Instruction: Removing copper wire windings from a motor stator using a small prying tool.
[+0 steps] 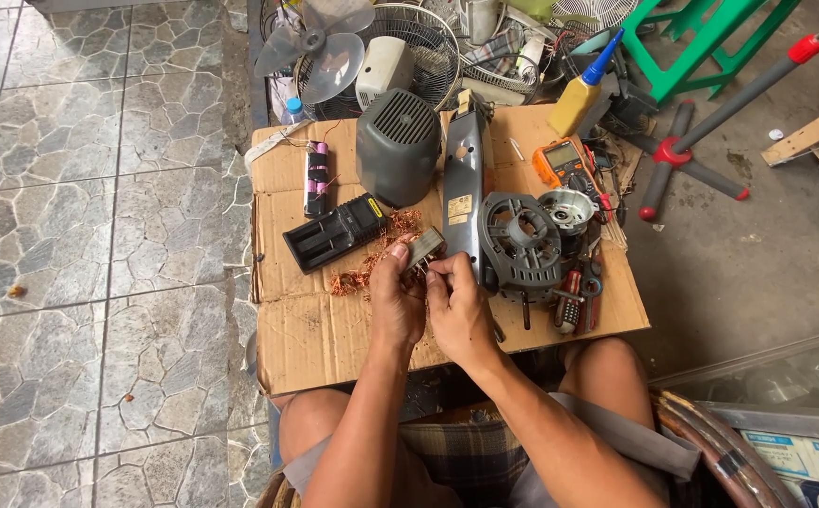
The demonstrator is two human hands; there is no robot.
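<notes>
Bare knees and a checked cloth (447, 452) fill the bottom of the view, with both forearms reaching forward from them over a sheet of cardboard (325, 329) that serves as the worktop on the floor. Left hand (396, 299) curls around the near end of a small grey metal block (422, 248), thumb on top and fingers wrapped beneath it, holding it just above the cardboard. Right hand (462, 309) closes in from the other side, its thumb and forefinger pinched together at the block's lower edge; whether they grip a strand or only the block's edge cannot be told. Loose copper wire (364, 275) lies in a tangle directly under and to the left of the block, touching the cardboard. Just beyond it sits a black battery charger (334, 231), and farther back a pack of purple cells (316, 177). A grey ribbed motor cover (397, 143) stands upright near the middle, beside a long grey housing (464, 183) that runs toward the hands. To the right rest a black round motor frame (522, 246), a shiny metal rotor cup (566, 209), an orange multimeter (564, 162) and a yellow bottle with a blue nozzle (581, 89). Fan blades and wire guards (372, 47) pile up behind, on the tiled floor (99, 235).
</notes>
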